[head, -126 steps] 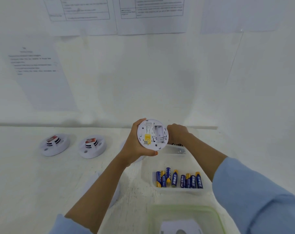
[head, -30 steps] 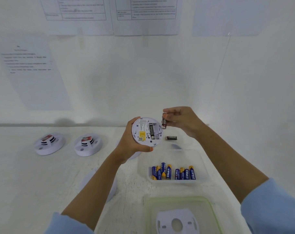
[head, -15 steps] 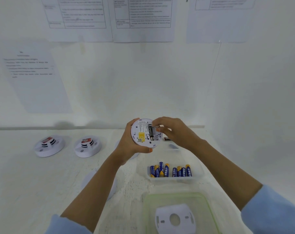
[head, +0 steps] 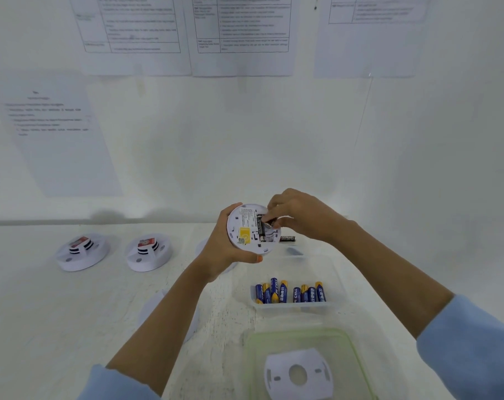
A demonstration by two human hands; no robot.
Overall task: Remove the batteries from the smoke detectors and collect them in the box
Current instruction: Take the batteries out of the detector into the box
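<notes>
Battery (head: 266, 224) pinched w/ right hand (head: 302, 218) grip.

Battery compartment (head: 271, 237) partly behind right hand (head: 301, 217)

White, black, blue and yellow on a white counter (head: 72, 327)
The white smoke detector (head: 246, 226) has a yellow sticker (head: 244, 233) and a black battery (head: 261, 230). Below it, blue-and-yellow batteries (head: 289, 293) lie in a clear box (head: 331, 272). Left of it, two more detectors (head: 82, 251) (head: 148, 251) are white with red labels and black slits.

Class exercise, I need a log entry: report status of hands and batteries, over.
Left hand grips upturned detector. Right hand pinches black battery at its compartment. Box below open, path unobstructed.
</notes>
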